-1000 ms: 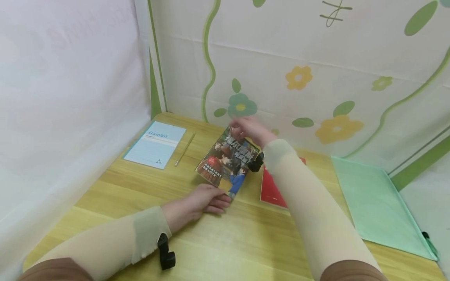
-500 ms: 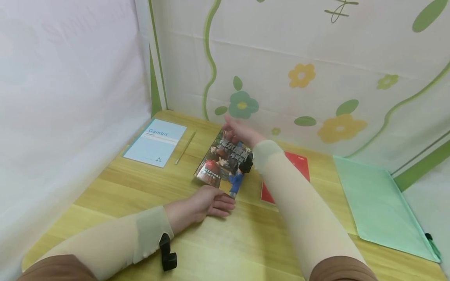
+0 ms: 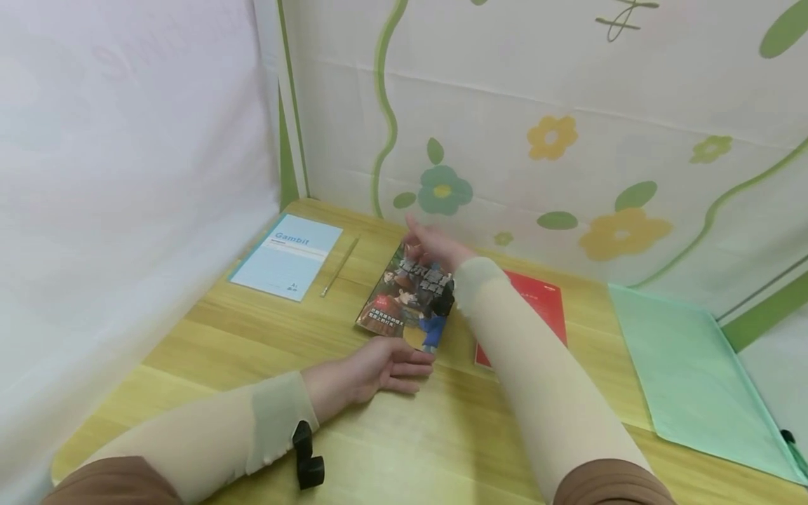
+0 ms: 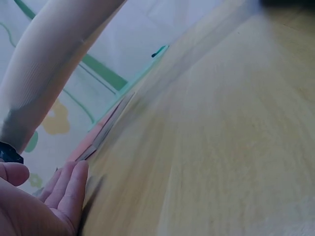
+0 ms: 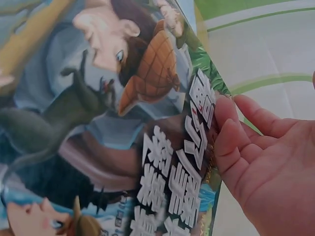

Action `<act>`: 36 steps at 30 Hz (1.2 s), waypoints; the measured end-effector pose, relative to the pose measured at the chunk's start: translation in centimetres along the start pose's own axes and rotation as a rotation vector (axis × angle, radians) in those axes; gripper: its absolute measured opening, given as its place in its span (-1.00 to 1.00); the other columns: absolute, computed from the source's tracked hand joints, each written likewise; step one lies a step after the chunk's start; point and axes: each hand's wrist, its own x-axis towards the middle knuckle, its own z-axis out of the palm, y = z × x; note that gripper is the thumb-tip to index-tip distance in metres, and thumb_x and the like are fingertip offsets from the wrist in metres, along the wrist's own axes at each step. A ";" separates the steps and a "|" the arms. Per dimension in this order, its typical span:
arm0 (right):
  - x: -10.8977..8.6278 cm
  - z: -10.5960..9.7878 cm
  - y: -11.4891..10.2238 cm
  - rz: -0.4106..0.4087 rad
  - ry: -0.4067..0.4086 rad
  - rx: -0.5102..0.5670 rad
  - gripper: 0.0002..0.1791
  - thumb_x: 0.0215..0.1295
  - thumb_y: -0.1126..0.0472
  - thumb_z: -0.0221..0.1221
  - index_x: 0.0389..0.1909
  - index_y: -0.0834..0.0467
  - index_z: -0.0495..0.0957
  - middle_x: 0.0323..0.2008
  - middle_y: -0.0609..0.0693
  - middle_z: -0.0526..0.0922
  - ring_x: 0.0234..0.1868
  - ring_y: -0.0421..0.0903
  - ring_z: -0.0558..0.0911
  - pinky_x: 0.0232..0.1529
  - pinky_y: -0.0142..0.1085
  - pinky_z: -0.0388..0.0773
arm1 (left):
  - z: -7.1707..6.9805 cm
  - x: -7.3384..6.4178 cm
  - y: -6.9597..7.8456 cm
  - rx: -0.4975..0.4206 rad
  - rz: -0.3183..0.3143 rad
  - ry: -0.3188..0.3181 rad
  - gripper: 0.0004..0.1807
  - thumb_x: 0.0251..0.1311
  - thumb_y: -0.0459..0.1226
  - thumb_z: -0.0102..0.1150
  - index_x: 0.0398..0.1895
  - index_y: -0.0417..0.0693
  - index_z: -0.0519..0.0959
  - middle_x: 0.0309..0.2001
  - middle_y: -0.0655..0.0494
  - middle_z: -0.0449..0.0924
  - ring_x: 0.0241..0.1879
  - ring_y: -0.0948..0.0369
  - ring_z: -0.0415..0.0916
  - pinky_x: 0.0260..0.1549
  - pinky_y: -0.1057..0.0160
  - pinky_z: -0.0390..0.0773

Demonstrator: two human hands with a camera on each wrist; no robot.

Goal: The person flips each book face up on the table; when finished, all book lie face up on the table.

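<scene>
A paperback book (image 3: 404,301) with a cartoon cover of a figure in a checked cap is at mid-table, slanted, cover up. At its near edge my left hand (image 3: 388,368) lies palm up, with straight fingers that seem to touch the edge or corner. My right hand (image 3: 438,247) is at the far end, thumb raised. In the right wrist view, bent fingertips of that hand (image 5: 270,152) rest against the book's edge beside the silver title. In the left wrist view the left hand (image 4: 54,201) shows extended fingers low over the wood.
A light blue notebook (image 3: 287,256) marked Gambit and a pencil (image 3: 341,266) lie left of the book. A red book (image 3: 548,305), partly hidden by the right forearm, lies to the right. Farther right is a green pouch (image 3: 688,365). Patterned cloth walls (image 3: 492,91) bound the table.
The book sits a little lower and flatter than a second ago. The right hand has shifted slightly left, uncovering more of the red book. The left hand's fingers have straightened and slid right.
</scene>
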 end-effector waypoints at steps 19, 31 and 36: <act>0.1 0.4 1.2 -0.047 -0.115 0.020 -0.09 0.45 -0.42 -0.41 0.47 0.20 0.19 0.37 0.16 0.35 0.20 0.14 0.48 0.35 0.01 0.27 | 0.7 -0.5 -0.8 -0.006 0.023 -0.025 -0.46 0.40 -0.26 -0.18 0.34 -0.45 0.27 0.33 -0.23 0.36 0.20 -0.12 0.46 -0.02 -0.12 0.61; -0.7 -2.2 2.6 -0.102 -0.063 0.096 -0.24 0.57 -0.24 -0.35 0.42 0.30 0.21 0.40 0.31 0.24 0.25 0.30 0.42 0.30 0.13 0.32 | 1.7 -0.9 -1.4 0.002 -0.006 -0.068 -0.41 0.39 -0.27 -0.12 0.32 -0.57 0.17 0.26 -0.39 0.38 0.19 -0.21 0.44 0.06 -0.11 0.57; -2.3 -6.3 4.2 -0.076 0.055 0.091 -0.22 0.57 -0.23 -0.36 0.35 0.39 0.26 0.33 0.38 0.32 0.25 0.38 0.37 0.28 0.17 0.32 | 2.3 -0.5 -1.2 -0.030 -0.006 -0.101 -0.32 0.39 -0.29 -0.09 0.37 -0.65 -0.02 0.26 -0.53 0.30 0.26 -0.29 0.32 0.24 -0.12 0.38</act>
